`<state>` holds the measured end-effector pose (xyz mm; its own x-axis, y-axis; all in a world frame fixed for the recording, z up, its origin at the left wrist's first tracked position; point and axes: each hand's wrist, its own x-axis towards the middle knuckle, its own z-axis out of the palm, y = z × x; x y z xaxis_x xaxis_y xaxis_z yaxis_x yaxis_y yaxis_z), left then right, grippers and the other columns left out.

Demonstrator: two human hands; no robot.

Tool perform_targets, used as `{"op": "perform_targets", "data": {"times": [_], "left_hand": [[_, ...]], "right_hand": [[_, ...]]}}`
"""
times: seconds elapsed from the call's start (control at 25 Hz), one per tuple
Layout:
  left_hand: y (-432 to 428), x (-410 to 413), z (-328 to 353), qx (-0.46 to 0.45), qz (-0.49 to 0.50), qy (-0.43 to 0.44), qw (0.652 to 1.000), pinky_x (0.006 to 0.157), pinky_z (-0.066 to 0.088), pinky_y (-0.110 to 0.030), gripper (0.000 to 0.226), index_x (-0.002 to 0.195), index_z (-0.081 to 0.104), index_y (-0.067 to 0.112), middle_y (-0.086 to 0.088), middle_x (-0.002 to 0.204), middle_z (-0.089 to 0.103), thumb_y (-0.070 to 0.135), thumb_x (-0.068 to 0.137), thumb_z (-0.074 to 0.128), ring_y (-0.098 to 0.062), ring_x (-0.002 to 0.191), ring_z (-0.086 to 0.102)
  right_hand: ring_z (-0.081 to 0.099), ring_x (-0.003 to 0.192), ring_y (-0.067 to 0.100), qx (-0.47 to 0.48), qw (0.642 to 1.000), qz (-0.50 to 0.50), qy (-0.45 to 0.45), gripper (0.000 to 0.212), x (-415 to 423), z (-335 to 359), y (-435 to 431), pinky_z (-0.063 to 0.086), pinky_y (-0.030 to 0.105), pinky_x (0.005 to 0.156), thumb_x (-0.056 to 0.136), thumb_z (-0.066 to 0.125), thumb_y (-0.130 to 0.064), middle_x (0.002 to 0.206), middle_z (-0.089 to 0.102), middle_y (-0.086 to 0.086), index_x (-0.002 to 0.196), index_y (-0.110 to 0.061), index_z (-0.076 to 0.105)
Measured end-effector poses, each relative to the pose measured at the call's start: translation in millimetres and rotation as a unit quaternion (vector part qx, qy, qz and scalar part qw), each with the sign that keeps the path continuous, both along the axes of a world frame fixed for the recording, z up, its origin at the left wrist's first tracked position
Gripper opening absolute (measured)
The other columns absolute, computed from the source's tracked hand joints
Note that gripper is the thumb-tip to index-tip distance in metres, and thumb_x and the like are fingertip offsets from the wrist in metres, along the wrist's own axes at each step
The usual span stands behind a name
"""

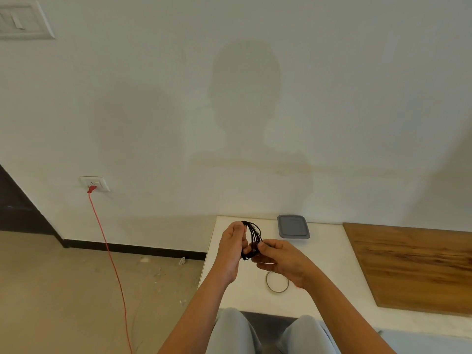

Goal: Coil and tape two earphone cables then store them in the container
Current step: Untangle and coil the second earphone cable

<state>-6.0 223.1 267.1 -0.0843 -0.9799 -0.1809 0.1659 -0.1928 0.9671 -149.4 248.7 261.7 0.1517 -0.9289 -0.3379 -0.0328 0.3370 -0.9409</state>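
Tape ring (277, 281) lies on desk (332, 254) below your right hand (278, 259). Both hands' fingers (238, 229) pinch the coiled black cable (252, 237); left hand (231, 247) keeps loops tight. Lidded container (293, 226) waits just beyond.

A red cord (109, 254) hangs from a wall socket (95, 183).

tape ring (277, 281): partly behind right hand (281, 259) | earphone cable (252, 238): ends hidden
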Motion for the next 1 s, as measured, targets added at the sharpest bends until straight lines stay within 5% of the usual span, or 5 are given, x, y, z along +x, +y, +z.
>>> {"op": "perform_targets", "data": {"times": [0.28, 0.56, 0.76, 1.0], "left_hand": [[-4, -6, -1, -0.004, -0.048, -0.080, 0.996, 0.051, 0.040, -0.017, 0.030, 0.076, 0.054, 0.020, 0.011, 0.059, 0.050, 0.023, 0.101, 0.038, -0.006, 0.054, 0.044], [-17, -13, -24, -0.008, -0.056, -0.033, 0.998, 0.073, 0.044, -0.030, 0.033, 0.071, 0.046, 0.018, 0.010, 0.055, 0.041, 0.022, 0.102, 0.035, -0.013, 0.061, 0.042], [-25, 2, -28, 0.136, -0.139, 0.121, 0.973, 0.095, 0.048, -0.035, 0.056, 0.085, 0.064, 0.004, -0.006, 0.064, 0.058, 0.045, 0.102, 0.029, -0.020, 0.070, 0.060], [-40, 9, -17, 0.209, -0.220, 0.047, 0.952, 0.089, 0.052, -0.032, 0.058, 0.082, 0.066, 0.006, -0.006, 0.066, 0.066, 0.055, 0.096, 0.039, -0.018, 0.069, 0.066]], "right_hand": [[0.063, 0.108, 0.011, -0.070, 0.997, 0.033, 0.014, 0.019, -1, -10, -11, 0.044, 0.026, 0.099, 0.098, 0.048, -0.030, 0.109, 0.071, -0.005, 0.110, -0.027, 0.063], [0.061, 0.085, 0.021, -0.168, 0.966, -0.044, 0.193, 0.028, 0, -32, -22, 0.049, 0.030, 0.081, 0.103, 0.036, -0.024, 0.085, 0.067, -0.006, 0.096, -0.012, 0.060], [0.048, 0.070, 0.011, -0.188, 0.945, 0.024, 0.267, 0.029, -13, -29, -35, 0.039, 0.021, 0.066, 0.103, 0.032, -0.024, 0.075, 0.055, -0.003, 0.087, -0.012, 0.052], [0.047, 0.067, 0.010, -0.204, 0.912, 0.107, 0.339, 0.029, -17, -30, -41, 0.041, 0.026, 0.066, 0.104, 0.031, -0.026, 0.075, 0.055, -0.004, 0.088, -0.012, 0.051]]}}
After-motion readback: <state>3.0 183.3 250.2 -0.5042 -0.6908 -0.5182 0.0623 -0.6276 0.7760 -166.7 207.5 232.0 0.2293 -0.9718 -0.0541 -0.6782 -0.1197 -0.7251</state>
